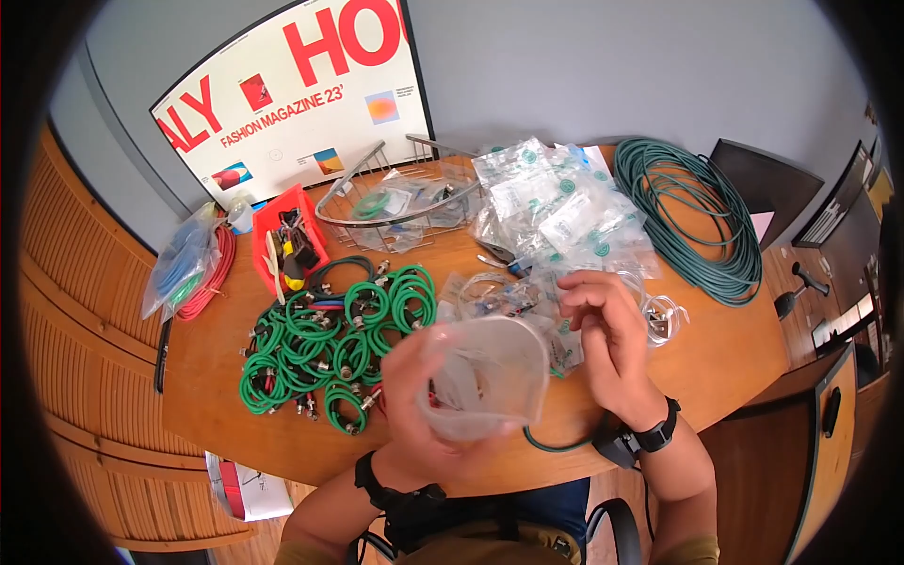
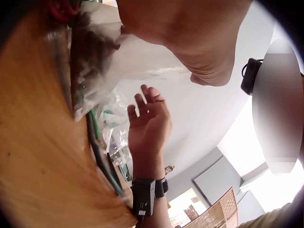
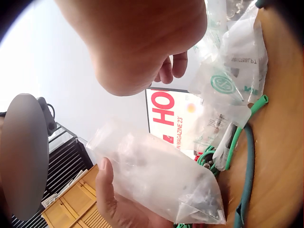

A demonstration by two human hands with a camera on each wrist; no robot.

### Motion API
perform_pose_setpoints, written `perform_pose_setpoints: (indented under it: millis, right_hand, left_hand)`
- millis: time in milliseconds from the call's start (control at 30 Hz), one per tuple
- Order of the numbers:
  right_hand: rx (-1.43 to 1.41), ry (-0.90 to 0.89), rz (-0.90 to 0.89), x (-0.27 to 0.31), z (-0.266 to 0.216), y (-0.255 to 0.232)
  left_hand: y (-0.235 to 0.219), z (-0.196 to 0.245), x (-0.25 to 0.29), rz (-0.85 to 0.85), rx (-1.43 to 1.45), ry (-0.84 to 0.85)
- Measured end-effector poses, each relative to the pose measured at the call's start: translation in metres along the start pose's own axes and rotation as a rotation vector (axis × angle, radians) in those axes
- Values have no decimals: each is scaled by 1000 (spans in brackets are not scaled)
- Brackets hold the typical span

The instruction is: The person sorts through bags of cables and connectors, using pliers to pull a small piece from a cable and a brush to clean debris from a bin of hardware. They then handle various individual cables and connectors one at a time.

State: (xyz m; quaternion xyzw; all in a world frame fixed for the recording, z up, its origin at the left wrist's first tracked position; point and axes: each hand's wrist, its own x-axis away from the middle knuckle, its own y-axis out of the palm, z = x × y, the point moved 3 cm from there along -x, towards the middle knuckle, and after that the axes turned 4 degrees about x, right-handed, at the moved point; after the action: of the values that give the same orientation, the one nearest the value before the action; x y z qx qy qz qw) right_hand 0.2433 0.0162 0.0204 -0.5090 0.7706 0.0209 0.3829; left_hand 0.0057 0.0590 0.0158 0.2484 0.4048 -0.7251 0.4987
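My left hand [image 1: 414,400] holds a clear plastic bag [image 1: 494,372] near the table's front edge, its thumb on the side of the film. The bag's mouth gapes upward in the head view. Small greyish items show through the bottom of the bag [image 3: 156,166] in the right wrist view; their kind is blurred. To the right of the bag, my right hand [image 1: 612,348] is raised with nothing in it, its fingers loosely bent. It shows palm-on in the left wrist view, the hand [image 2: 151,123] apart from the bag.
Coiled green cables [image 1: 353,353] with metal connectors lie at left. Behind are a red bin [image 1: 315,235] of tools, a wire basket [image 1: 363,224] and a heap of printed clear bags [image 1: 556,198]. A large dark-green cable coil [image 1: 744,254] sits at the right. A framed poster [image 1: 292,122] stands behind.
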Motion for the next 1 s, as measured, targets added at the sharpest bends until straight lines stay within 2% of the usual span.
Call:
perform_pose_setpoints:
  millis: [67, 300, 367, 400, 467, 600, 667, 700, 733, 767, 800, 867, 900, 967, 1000]
  right_hand:
    - [-55, -34, 3, 3, -5, -2]
    - [-162, -88, 6, 9, -19, -9]
    - [-168, -142, -5, 9, -20, -10]
    - [-168, -140, -3, 9, -19, -10]
    - [-196, -152, 18, 9, -19, -12]
    - [-253, -69, 30, 2, -19, -24]
    - [-184, -146, 48, -6, -22, -32]
    - [-258, -27, 4, -7, -24, -34]
    - [-255, -26, 5, -10, -25, -39]
    - [-175, -70, -123, -16, -27, -42]
    - [-94, -112, -251, -18, -28, -42]
    - [-157, -123, -247, -17, -31, -45]
    - [-225, -136, -242, -17, -33, -46]
    - [-287, -143, -265, -15, -35, -44]
    - [-351, -145, -287, -15, -36, -44]
  left_hand:
    - [7, -1, 7, -60, 96, 93]
    - [6, 13, -3, -225, 179, 145]
    - [10, 11, -3, -481, 249, -200]
    - [15, 10, -4, -484, 250, -201]
    - [29, 11, -6, -357, 378, -130]
    - [43, -3, 11, -233, 337, -79]
    - [41, -8, 15, -401, 259, -244]
    - [41, -8, 12, -402, 261, -243]
    - [43, -8, 9, -507, 128, -235]
    - [46, -9, 8, -611, -5, -225]
    - [46, -9, 12, -610, -2, -223]
    - [43, -13, 22, -448, 42, -270]
    - [44, -15, 24, -446, 43, -267]
    - [41, -15, 23, -302, -27, -144]
    - [41, -18, 26, -298, -30, -140]
